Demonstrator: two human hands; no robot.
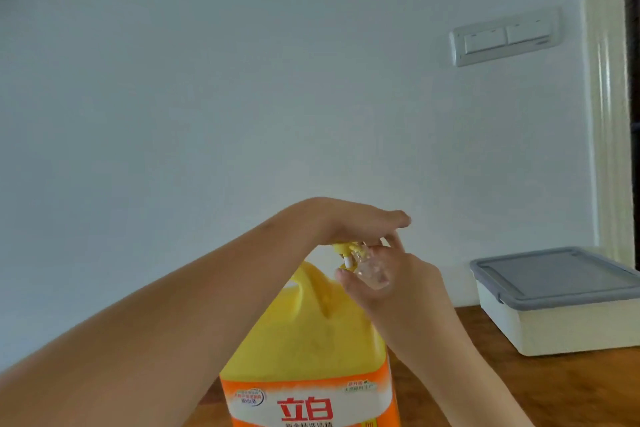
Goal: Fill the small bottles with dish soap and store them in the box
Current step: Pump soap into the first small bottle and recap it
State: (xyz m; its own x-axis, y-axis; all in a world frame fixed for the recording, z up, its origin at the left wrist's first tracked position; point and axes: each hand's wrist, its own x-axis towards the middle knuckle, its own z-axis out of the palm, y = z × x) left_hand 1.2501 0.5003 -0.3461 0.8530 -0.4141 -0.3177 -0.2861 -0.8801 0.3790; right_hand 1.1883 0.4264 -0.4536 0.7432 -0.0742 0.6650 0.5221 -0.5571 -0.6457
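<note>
Left hand (349, 218), fingers straight, pressed flat on the yellow pump (341, 248) of the dish soap jug (311, 329) at near centre. Right hand (398, 288), fingers curled, gripped the small bottle (372, 270) with its mouth at the pump's spout. The lidded box (568, 319) stood at far right on the tabletop (519, 388).

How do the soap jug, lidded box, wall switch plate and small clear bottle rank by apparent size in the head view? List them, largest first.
1. soap jug, nearest the camera and cut off below
2. lidded box
3. wall switch plate, farthest back
4. small clear bottle, partly hidden by the right hand
</note>
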